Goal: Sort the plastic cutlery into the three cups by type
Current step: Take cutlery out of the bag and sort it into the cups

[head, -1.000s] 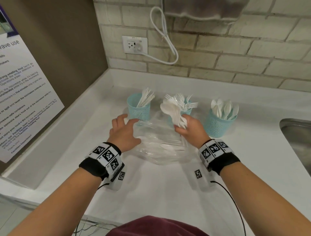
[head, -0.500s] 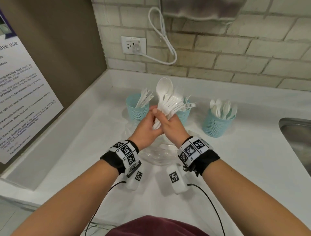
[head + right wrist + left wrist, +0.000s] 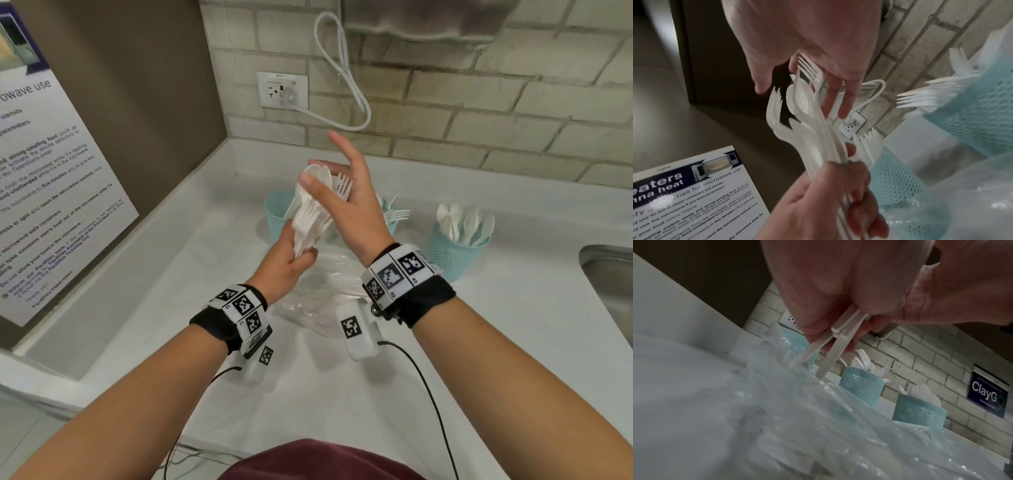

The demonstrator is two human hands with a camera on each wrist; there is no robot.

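Note:
A mixed bundle of white plastic forks and spoons stands upright above the counter. My left hand grips it by the handles. My right hand is up at the heads of the bundle, its fingers straight and spread against the fork tines and the thumb on the near side. Three teal mesh cups stand behind: the left cup holds knives, the middle cup, mostly hidden by my right hand, holds forks, and the right cup holds spoons.
A crumpled clear plastic bag with more white cutlery lies on the white counter under my hands. A steel sink is at the right edge. A brick wall with an outlet and a cord is behind; a notice panel stands at the left.
The right hand lifted the bundle out of the bag and passed it over. Now the left hand holds the handles and the right hand has slid up to the heads, fingers spread.

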